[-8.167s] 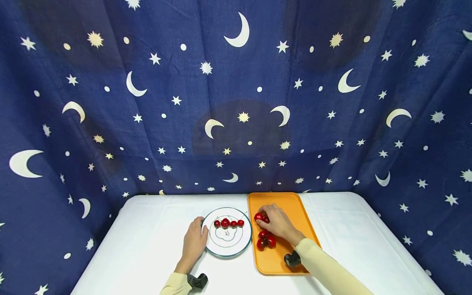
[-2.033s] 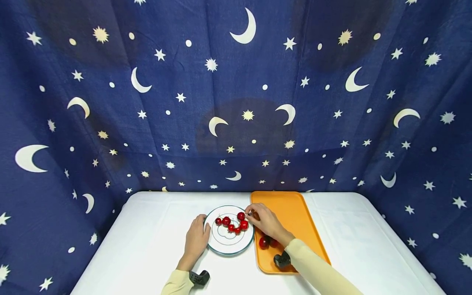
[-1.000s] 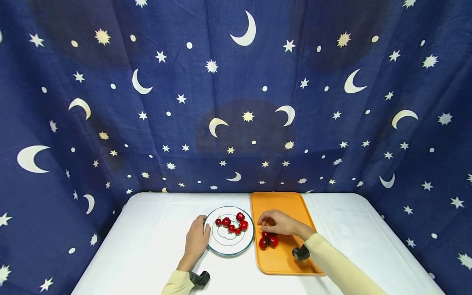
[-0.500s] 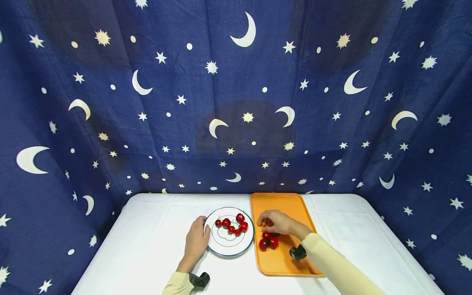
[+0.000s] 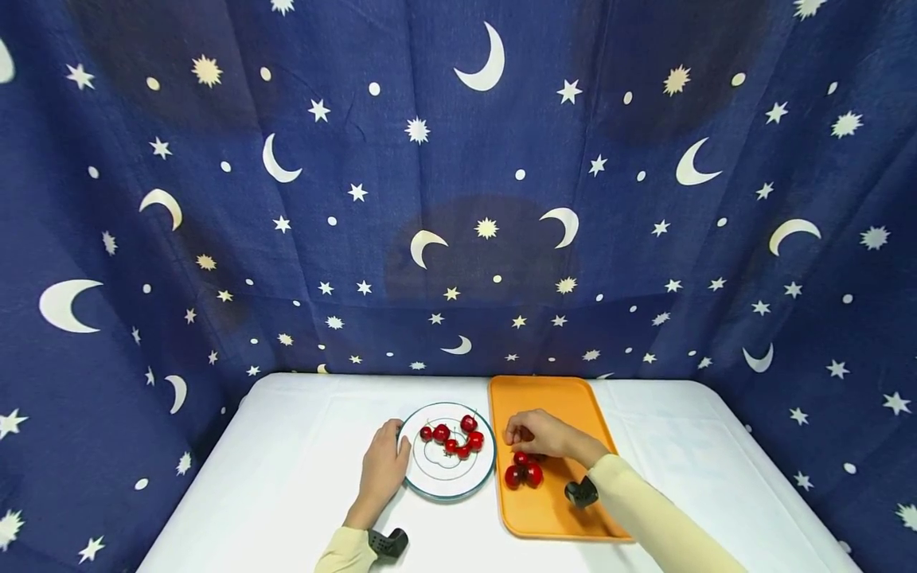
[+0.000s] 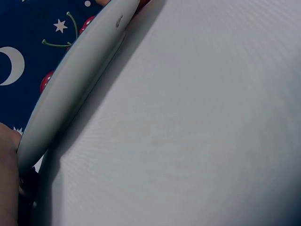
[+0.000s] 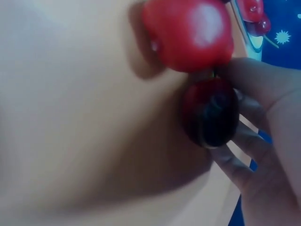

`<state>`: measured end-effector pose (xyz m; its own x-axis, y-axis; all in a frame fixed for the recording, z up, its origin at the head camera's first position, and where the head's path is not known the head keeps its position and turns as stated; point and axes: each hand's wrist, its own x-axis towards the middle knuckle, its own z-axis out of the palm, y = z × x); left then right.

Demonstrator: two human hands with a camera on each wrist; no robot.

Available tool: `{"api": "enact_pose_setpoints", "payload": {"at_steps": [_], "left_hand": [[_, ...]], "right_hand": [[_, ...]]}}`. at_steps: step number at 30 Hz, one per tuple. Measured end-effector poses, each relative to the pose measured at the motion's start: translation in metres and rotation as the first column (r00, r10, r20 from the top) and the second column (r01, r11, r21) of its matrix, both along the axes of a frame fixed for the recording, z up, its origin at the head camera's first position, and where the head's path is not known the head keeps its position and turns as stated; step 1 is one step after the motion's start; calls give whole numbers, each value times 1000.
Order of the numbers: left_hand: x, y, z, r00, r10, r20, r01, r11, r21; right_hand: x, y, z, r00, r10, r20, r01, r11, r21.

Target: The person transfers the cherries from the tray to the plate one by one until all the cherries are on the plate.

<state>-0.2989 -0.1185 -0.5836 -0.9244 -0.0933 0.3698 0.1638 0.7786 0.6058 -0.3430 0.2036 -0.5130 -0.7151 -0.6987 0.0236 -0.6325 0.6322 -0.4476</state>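
Observation:
My left hand (image 5: pixel 383 463) holds the left rim of a white plate (image 5: pixel 440 483) with a blue-green edge. Several glossy red cherries (image 5: pixel 441 433), some with green stems, lie on it in a bent line. The right hand (image 5: pixel 548 435) is low over the orange tray (image 5: pixel 552 517), its fingers bent down. In the right wrist view, thumb and fingers close around a dark red cherry (image 7: pixel 211 113) beside a brighter red cherry (image 7: pixel 193 35). Nearer the tray's front are more red cherries (image 5: pixel 533 475), partly under the hand in the head view.
A white-covered table (image 5: pixel 286 469) bears the plate and, to its right, the tray. Behind it hangs a dark blue curtain (image 5: pixel 322 255) with moons and stars. Black wrist devices (image 5: pixel 581 493) sit at both cuffs.
Over eight seconds the plate's row of cherries grew longer and bent, while fewer stayed on the tray. The right hand moved back from plate to tray; the left stayed at the rim.

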Motion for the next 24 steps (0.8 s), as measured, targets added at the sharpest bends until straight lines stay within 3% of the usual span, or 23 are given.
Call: {"api": "enact_pose_setpoints", "payload": {"at_steps": [9, 14, 18, 24], "left_hand": [[0, -1, 0, 1000, 1, 28, -1, 1000, -2], [-1, 0, 0, 1000, -6, 28, 6, 1000, 1], [-1, 0, -1, 1000, -4, 26, 4, 1000, 2], [-1, 0, 2, 999, 0, 41, -1, 1000, 7]], "right_hand": [[2, -1, 5, 996, -7, 89, 8, 1000, -4], [1, -2, 6, 996, -20, 91, 21, 1000, -6], [-1, -2, 4, 998, -29, 54, 28, 1000, 6], [-1, -5, 5, 994, 22, -107, -9, 993, 119]]}}
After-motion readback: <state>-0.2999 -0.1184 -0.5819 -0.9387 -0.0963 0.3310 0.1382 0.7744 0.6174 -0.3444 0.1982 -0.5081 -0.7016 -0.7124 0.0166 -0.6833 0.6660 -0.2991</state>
